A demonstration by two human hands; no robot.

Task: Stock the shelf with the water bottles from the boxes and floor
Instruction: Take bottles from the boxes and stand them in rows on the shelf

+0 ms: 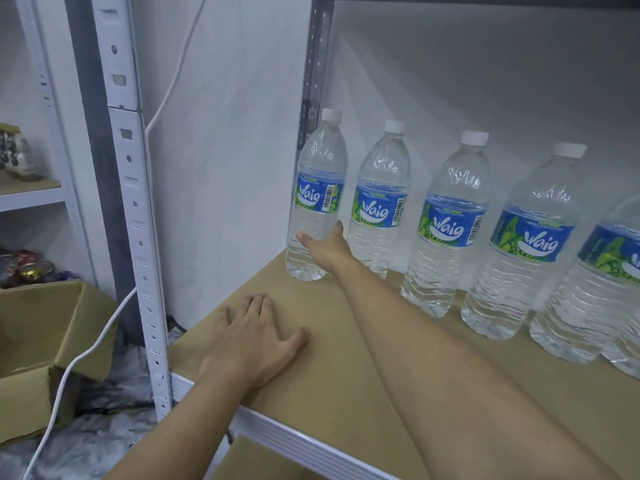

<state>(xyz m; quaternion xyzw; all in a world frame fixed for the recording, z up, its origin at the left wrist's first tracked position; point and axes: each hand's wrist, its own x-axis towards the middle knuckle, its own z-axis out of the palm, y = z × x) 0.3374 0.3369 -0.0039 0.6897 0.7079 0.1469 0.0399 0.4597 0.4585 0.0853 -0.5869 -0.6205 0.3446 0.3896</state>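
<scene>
Several clear water bottles with blue labels and white caps stand in a row along the back of the brown shelf board (346,358). My right hand (325,247) reaches to the far left end of the row and grips the lower body of the leftmost bottle (318,199), which stands upright on the board. Beside it stands the second bottle (379,202), then a third bottle (446,223). My left hand (252,337) lies flat on the board near its front left corner, fingers spread, holding nothing.
A white perforated upright (138,209) frames the shelf's front left corner. An open cardboard box (45,341) sits on the floor at left, with a white cable (79,362) running over it. A second white rack (31,195) stands at the far left. Another board lies below the shelf edge.
</scene>
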